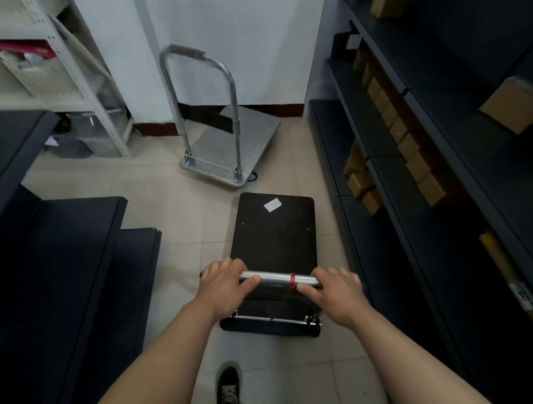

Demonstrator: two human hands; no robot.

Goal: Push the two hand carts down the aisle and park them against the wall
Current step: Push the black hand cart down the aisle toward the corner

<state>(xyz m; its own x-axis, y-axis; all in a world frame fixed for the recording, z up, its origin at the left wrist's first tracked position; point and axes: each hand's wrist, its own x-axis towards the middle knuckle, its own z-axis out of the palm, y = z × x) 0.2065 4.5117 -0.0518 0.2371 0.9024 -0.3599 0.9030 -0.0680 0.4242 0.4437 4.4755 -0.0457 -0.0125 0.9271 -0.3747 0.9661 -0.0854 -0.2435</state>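
A black platform cart (273, 232) with a white sticker on its deck stands on the tiled floor in front of me. My left hand (225, 286) and my right hand (334, 291) both grip its silver handle bar (278, 278), one at each end; a red tie hangs near the right end. Ahead, a silver platform cart (234, 141) with an upright tubular handle stands at the white wall (234, 33), slightly angled. A narrow strip of floor separates the two carts.
Dark shelving (427, 162) with several cardboard boxes lines the right side of the aisle. Dark low units (61, 259) close in the left side. A white metal rack (77, 88) stands at the back left. My shoe (228, 389) shows below.
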